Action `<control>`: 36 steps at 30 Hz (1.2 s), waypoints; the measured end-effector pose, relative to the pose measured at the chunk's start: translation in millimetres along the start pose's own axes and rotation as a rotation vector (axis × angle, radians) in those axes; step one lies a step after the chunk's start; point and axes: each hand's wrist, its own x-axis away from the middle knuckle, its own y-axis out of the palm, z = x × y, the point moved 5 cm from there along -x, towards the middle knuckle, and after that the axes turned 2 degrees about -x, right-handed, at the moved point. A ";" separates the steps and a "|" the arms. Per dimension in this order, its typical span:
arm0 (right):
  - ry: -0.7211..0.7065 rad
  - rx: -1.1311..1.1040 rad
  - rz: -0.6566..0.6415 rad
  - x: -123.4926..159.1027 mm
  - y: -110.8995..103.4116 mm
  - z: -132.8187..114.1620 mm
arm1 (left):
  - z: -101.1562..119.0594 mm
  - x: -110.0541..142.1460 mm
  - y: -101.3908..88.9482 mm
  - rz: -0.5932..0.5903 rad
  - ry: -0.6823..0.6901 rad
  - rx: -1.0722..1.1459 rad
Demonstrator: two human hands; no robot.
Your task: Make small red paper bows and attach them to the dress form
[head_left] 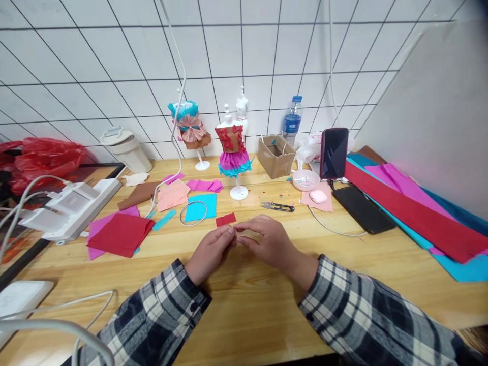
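Note:
Above the front middle of the table, my left hand (213, 251) has thumb and forefinger pinched together. What sits in that pinch is too small to make out. My right hand (272, 241) reaches in from the other side, its forefinger and thumb slightly apart, tips close to the left fingertips. Just beyond them lies a small red paper piece (226, 219). Farther back stands a mini dress form (232, 147) in a brown, red, magenta and blue paper dress. Black-handled thread snips (277, 207) lie right of centre, and a ring-shaped bangle (193, 213) partly overlaps a blue paper square (206, 206).
Red paper (121, 234) and other coloured sheets lie left; long paper strips (415, 208) lie right. Behind are another dressed form (191, 127), a bare form (242, 108), a cardboard box (276, 155), a bottle (292, 119) and phones (334, 152). A power strip (82, 208) trails cables.

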 end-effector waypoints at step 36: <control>0.382 0.669 -0.249 0.2 -48.4 67.9 | 29.0 -8.0 76.8 0.001 0.507 -1.316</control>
